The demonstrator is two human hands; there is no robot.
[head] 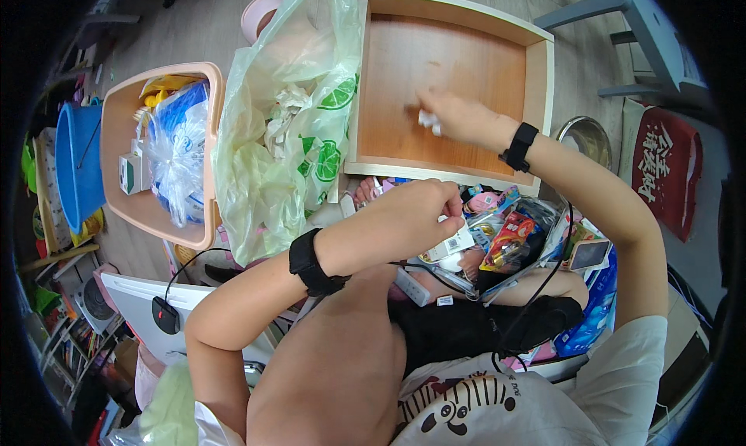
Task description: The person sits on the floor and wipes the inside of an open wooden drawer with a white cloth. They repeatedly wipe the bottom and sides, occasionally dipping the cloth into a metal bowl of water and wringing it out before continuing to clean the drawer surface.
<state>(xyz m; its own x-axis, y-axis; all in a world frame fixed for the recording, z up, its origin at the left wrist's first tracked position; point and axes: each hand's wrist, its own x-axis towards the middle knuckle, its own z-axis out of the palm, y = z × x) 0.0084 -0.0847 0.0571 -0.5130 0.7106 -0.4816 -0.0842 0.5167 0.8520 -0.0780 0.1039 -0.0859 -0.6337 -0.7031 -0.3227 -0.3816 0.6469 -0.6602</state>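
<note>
My right hand (pixel 460 115), blurred, is inside a wooden drawer (pixel 396 102) with a brown wood-grain bottom. A crumpled white tissue (pixel 430 122) sticks out from under its fingers. In front of the drawer's near wall, my left hand (pixel 425 210) has its fingers curled close to the thumb. A white card tag (pixel 451 243) with a printed code lies right under that thumb; whether the fingers grip it I cannot tell. Below and beside this hand is a heap of small packaged items, among them a red-and-yellow packet (pixel 506 242).
A pale green plastic bag (pixel 250 154) holding crumpled tissues stands open left of the drawer. Beyond it is a peach bin (pixel 213 125) with a tied plastic bag. A metal bowl (pixel 606 143), a grey chair (pixel 647 32) and a power strip (pixel 412 287) with cables are near.
</note>
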